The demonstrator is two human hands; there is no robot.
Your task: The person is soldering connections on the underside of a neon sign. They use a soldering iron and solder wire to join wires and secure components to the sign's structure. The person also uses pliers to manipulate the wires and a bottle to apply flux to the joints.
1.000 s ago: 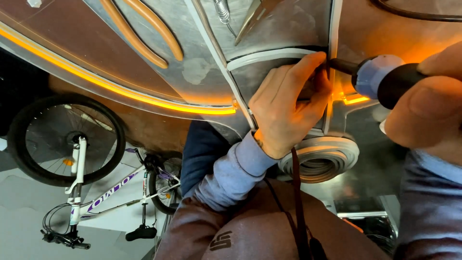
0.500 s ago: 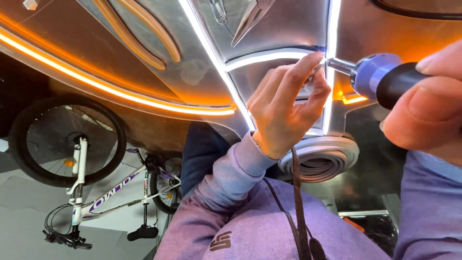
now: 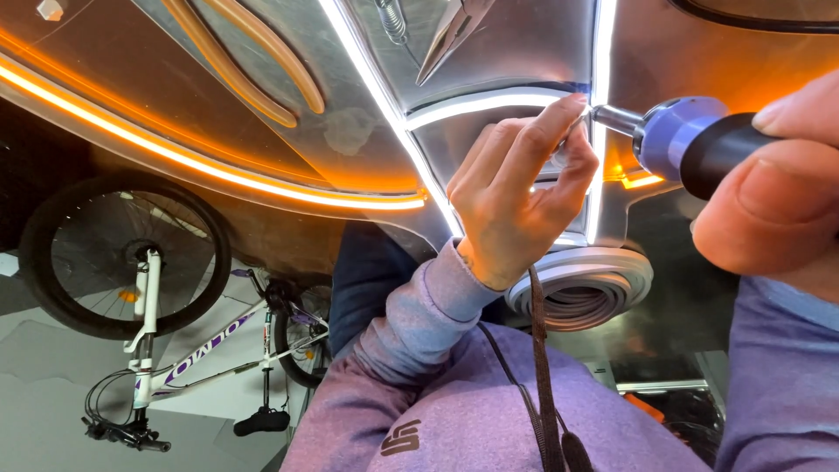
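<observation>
A workshop shows around the hands, seen at an odd angle: shiny metal panels (image 3: 489, 52) fill the upper part of the view, crossed by glowing white and orange light strips (image 3: 210, 170).

The screwdriver (image 3: 690, 144) sits in the right hand (image 3: 778, 201), which is closed around its dark grip; only the thumb and part of a finger show, large and close to the camera. Its blue collar and short steel shaft point toward the left hand (image 3: 516, 201), and the tip meets the metal just beside a white strip (image 3: 599, 131). The left hand is partly closed, forefinger and thumb pinched near the tip. Whether they hold a screw or only steady the shaft I cannot tell; the spot is hidden behind the fingers.

The risk, as I judge it, lies at that tip. If the blade slips off its seat it could jab the left fingertips, or scratch the lit strip running right beside it. A small fastener, if there is one, could also drop out of the pinch.

Below the left hand lies a coil of pale strip (image 3: 581, 293). Further off beyond the left forearm, a white bicycle (image 3: 175, 350) appears on a grey floor (image 3: 52, 419).
</observation>
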